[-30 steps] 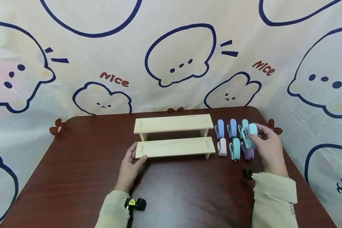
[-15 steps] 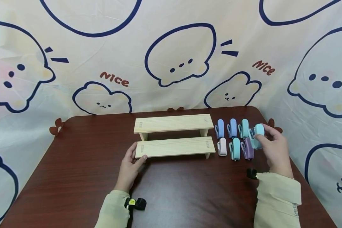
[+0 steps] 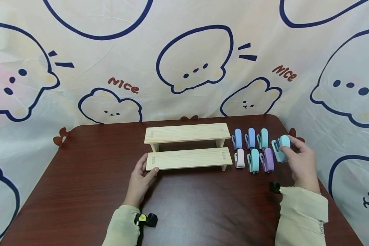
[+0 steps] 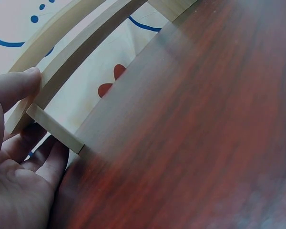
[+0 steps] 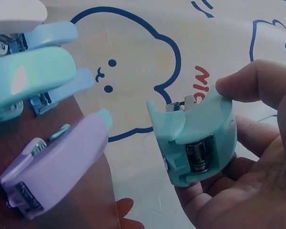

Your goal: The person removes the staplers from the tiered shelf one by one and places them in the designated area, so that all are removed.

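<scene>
In the head view, my left hand point(image 3: 139, 182) grips the left end of a light two-step wooden shelf point(image 3: 189, 159). The left wrist view has the thumb on the board's edge and the fingers below, beside a short leg point(image 4: 57, 129). My right hand point(image 3: 304, 165) holds a teal mini stapler point(image 3: 282, 147) between thumb and fingers, just right of a purple stapler point(image 3: 267, 160). Up close in the right wrist view, the held stapler's metal tip and dark spring show, and it is apart from the purple one. Part of the right hand's fingers is hidden behind it.
Two rows of staplers stand right of the shelf: two blue point(image 3: 237, 138) and one teal point(image 3: 264, 138) behind, a white one point(image 3: 240, 159), another teal one point(image 3: 254, 161) and the purple in front. A patterned cloth point(image 3: 187, 68) rises behind the dark wooden table point(image 3: 203, 212).
My right hand has moved right with the teal stapler, from in front of the purple one to beside it, uncovering the purple one. My left hand and the shelf have stayed in place.
</scene>
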A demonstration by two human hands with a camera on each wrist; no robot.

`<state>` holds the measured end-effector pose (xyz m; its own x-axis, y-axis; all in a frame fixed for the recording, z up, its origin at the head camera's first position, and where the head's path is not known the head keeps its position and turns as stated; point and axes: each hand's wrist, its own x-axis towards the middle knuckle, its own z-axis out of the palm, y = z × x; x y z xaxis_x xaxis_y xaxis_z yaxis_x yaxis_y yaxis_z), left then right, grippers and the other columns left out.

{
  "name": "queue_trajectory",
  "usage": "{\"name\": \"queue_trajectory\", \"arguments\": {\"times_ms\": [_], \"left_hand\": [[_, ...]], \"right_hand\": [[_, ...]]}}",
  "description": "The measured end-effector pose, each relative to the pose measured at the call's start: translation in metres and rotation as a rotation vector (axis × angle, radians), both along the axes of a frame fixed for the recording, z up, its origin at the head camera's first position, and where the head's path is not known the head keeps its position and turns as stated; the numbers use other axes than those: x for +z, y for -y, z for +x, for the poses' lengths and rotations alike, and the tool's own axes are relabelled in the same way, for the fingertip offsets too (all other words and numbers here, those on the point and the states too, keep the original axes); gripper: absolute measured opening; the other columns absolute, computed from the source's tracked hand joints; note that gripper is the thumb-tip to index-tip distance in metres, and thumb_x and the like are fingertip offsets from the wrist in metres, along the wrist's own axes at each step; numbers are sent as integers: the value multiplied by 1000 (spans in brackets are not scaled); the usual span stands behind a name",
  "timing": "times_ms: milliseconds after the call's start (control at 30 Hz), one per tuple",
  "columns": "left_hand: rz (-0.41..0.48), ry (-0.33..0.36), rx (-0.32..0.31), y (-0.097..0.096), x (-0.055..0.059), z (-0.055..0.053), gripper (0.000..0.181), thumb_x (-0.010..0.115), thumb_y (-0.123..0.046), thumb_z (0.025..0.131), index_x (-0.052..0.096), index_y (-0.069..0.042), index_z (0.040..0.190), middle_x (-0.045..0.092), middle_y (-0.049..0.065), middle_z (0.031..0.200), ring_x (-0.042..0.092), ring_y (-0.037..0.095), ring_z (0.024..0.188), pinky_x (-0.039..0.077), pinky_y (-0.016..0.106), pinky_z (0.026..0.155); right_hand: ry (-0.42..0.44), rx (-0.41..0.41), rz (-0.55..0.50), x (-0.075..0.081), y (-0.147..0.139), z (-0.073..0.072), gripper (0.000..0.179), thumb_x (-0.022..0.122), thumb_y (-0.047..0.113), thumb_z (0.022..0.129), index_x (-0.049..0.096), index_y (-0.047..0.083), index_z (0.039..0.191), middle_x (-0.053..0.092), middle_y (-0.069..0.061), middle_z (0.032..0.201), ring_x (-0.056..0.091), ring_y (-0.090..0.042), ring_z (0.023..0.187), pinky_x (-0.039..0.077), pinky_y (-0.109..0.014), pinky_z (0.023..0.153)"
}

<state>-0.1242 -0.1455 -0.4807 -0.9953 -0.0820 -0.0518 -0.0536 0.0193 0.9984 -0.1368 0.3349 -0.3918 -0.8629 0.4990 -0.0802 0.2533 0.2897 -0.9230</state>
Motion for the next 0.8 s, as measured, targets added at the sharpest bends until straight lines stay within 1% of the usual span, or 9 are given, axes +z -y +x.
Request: {"name": "queue_trajectory", "arguments": {"times_ms": [200,333,500,633,800], "left_hand": [[-3,0,6,-1,1,0,77,66,-2,96,24,-10,160,37,9,159,47,21,132,50,14,88],[-5,3,10,-1,1,0,76,66,-2,96,24,-10,159,38,9,158,50,17,129,50,15,88],[-8,8,9,-1,1,1,76,66,-3,97,24,-12,160,38,9,158,52,13,126,50,15,87],[-11,8,6,-1,2,2,76,66,-4,97,23,-11,160,37,9,159,50,17,129,50,15,87],[-8,4,7,-1,1,1,76,67,-4,96,25,-12,160,38,8,158,50,19,129,51,15,88]], "right_hand": [[12,-18,-22,-2,-6,1,52,63,26,99,52,16,148,48,-10,142,48,-17,103,53,-15,64],[16,-25,-23,-5,-9,0,52,64,25,98,53,14,148,48,-11,142,48,-16,102,53,-15,65],[22,-39,-11,-7,-12,1,52,64,24,97,53,12,147,48,-12,142,49,-16,101,51,-14,63],[35,-35,-4,-9,-13,1,54,65,24,97,52,11,148,48,-14,142,48,-17,100,52,-14,63],[74,-17,-15,-14,-17,0,57,64,25,98,48,10,150,44,-16,148,48,-17,104,51,-14,64]]}}
